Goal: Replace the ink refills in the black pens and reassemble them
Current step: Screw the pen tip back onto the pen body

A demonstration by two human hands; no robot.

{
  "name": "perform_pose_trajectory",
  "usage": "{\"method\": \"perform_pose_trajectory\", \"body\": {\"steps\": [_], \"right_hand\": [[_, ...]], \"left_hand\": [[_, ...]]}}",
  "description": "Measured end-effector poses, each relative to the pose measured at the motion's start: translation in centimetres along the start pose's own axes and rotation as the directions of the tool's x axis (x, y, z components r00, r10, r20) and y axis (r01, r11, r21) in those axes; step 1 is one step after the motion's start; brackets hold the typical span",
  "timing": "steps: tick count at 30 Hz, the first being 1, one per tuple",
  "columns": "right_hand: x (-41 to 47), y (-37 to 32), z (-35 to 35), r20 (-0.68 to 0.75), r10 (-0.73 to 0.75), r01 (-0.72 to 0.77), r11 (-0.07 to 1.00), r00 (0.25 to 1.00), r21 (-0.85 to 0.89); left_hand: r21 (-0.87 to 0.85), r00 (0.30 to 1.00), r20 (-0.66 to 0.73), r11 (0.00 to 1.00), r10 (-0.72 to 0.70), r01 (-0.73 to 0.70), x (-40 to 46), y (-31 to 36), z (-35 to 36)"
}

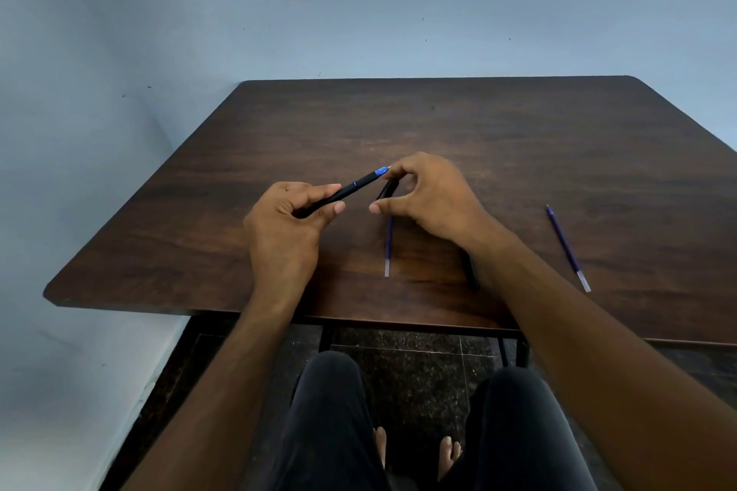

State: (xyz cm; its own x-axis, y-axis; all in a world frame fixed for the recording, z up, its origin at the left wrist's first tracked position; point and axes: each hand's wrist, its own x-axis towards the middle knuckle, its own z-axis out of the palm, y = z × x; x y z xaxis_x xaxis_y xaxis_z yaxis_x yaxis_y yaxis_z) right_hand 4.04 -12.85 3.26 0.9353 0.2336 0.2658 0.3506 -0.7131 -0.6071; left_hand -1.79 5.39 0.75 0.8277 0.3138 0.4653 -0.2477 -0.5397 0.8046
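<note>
My left hand [287,223] grips a black pen [345,191] by its rear half, its blue tip pointing up and right. My right hand [430,195] is at that tip, with the forefinger touching the blue end. A short black pen piece [389,189], which looks like a cap, is tucked under its fingers while the thumb is held apart. One purple ink refill [387,247] lies on the table below my right hand, its upper end hidden. Another black pen [471,273] lies mostly hidden under my right forearm.
A second purple refill [568,249] lies slantwise at the right of the dark wooden table [438,124]. The table stands against a blue-grey wall at the back and left. My knees and bare feet show below its near edge.
</note>
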Motion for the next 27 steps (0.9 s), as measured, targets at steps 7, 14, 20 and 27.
{"method": "perform_pose_trajectory", "body": {"steps": [7, 14, 20, 27], "right_hand": [[-0.6, 1.0, -1.5, -0.148, 0.043, -0.02, 0.987, 0.988, 0.156], [-1.1, 1.8, -2.0, -0.067, 0.069, -0.047, 0.955, 0.995, 0.292], [-1.4, 2.2, -2.4, -0.072, 0.083, -0.047, 0.913, 0.994, 0.405], [-1.9, 2.8, -2.8, -0.033, 0.104, -0.075, 0.87, 0.994, 0.487]], "left_hand": [[0.011, 1.0, -0.002, 1.0, 0.019, -0.019, 0.1, -0.1, 0.2], [0.009, 1.0, 0.018, 1.0, 0.007, -0.007, 0.0, 0.1, 0.5], [0.039, 1.0, 0.021, 0.999, 0.019, -0.02, 0.0, 0.2, 0.4], [0.074, 0.999, 0.023, 0.997, 0.029, -0.031, 0.0, 0.2, 0.2]]}}
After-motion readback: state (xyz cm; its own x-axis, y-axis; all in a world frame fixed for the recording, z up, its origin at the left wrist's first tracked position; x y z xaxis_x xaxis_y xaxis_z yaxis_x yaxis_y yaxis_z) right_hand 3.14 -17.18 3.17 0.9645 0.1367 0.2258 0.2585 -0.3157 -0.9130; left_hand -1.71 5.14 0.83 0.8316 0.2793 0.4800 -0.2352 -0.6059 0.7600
